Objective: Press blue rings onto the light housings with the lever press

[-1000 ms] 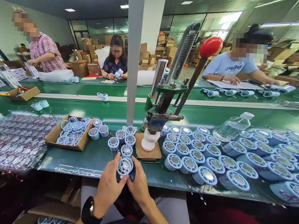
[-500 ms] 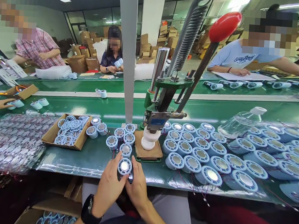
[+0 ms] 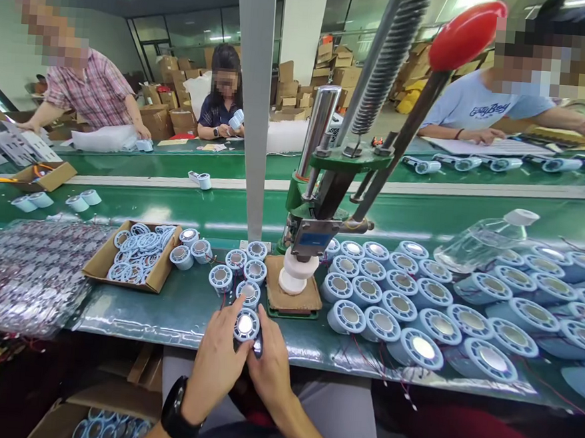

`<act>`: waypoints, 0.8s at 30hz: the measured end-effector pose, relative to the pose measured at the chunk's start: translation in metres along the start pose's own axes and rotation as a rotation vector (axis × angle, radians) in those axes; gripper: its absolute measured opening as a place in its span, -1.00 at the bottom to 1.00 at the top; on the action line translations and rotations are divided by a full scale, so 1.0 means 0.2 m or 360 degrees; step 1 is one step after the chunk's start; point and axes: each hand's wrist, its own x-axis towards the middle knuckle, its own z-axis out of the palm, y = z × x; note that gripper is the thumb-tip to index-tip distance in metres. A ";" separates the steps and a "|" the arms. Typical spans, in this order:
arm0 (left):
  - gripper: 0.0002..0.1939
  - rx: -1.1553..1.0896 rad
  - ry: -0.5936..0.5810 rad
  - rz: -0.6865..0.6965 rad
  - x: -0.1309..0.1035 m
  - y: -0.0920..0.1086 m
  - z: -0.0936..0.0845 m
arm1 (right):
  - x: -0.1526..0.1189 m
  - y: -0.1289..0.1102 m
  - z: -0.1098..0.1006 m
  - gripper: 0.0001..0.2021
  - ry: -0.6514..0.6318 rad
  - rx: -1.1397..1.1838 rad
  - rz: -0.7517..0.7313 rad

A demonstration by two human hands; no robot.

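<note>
My left hand (image 3: 222,349) and my right hand (image 3: 271,359) are closed around a light-blue round housing (image 3: 246,324), one at each side, at the table's front edge. Its slotted ring and shiny silver centre face up. Something dark shows below it between my fingers, too covered to name. Just beyond my left fingertips stands a similar blue housing (image 3: 248,293), with a few more behind it. To the right of these is a green hand press (image 3: 316,237), its white round pressing head (image 3: 300,267) over a brown base pad (image 3: 294,304).
A cardboard box of blue slotted rings (image 3: 142,252) stands left. Many blue housings (image 3: 399,303) with thin wires fill the right side, near a clear bottle (image 3: 484,242). The press lever has a red knob (image 3: 466,36). Co-workers sit and stand across the green conveyor (image 3: 198,206).
The view has shifted slightly, while both my hands keep the housing in nearly the same place. A hand at the left edge has gone from view, and the plaid-shirted person's arms have spread.
</note>
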 end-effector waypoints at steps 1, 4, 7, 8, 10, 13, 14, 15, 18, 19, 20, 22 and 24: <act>-0.23 -0.0024 0.0010 -0.0023 -0.01 0.01 0.01 | 0.00 0.00 0.00 -0.28 -0.0002 0.0002 0.0011; -0.20 -0.0081 0.0029 -0.0062 -0.02 0.03 0.02 | 0.00 -0.01 0.00 -0.28 -0.0021 -0.0003 0.0040; -0.21 -0.0110 0.0101 -0.0098 -0.03 0.04 0.04 | 0.00 -0.01 0.00 -0.27 -0.0015 -0.0013 0.0042; -0.21 -0.0113 0.0129 -0.0112 -0.03 0.04 0.05 | 0.01 -0.01 0.00 -0.27 -0.0001 -0.0010 0.0038; -0.23 -0.0119 0.0186 -0.0138 -0.04 0.04 0.07 | 0.01 -0.02 0.00 -0.26 0.0033 -0.0002 0.0035; -0.25 -0.0135 0.0258 -0.0150 -0.06 0.03 0.10 | 0.01 -0.02 0.00 -0.30 0.0047 -0.0005 0.0032; -0.26 -0.0145 0.0277 -0.0150 -0.07 0.03 0.12 | 0.00 -0.03 0.00 -0.32 0.0038 -0.0017 0.0022; -0.28 -0.0158 0.0296 -0.0149 -0.07 0.03 0.13 | 0.00 -0.03 0.00 -0.35 0.0028 -0.0034 0.0007; -0.35 -0.0237 0.0348 -0.0143 -0.08 0.01 0.16 | -0.02 -0.01 0.02 -0.44 0.0007 -0.0127 -0.0028; -0.39 -0.0276 0.0358 -0.0143 -0.08 0.00 0.17 | -0.03 -0.01 0.02 -0.45 -0.0004 -0.0165 -0.0032; -0.44 -0.0320 0.0363 -0.0148 -0.08 -0.01 0.19 | -0.03 0.00 0.02 -0.45 -0.0027 -0.0201 -0.0035; -0.49 -0.0424 0.0341 -0.0177 -0.07 -0.05 0.21 | -0.02 0.02 -0.01 -0.44 -0.0156 -0.0261 -0.0047; -0.48 -0.0526 0.0300 -0.0222 -0.07 -0.07 0.22 | 0.04 0.01 -0.10 -0.41 -0.0409 -0.0300 -0.0095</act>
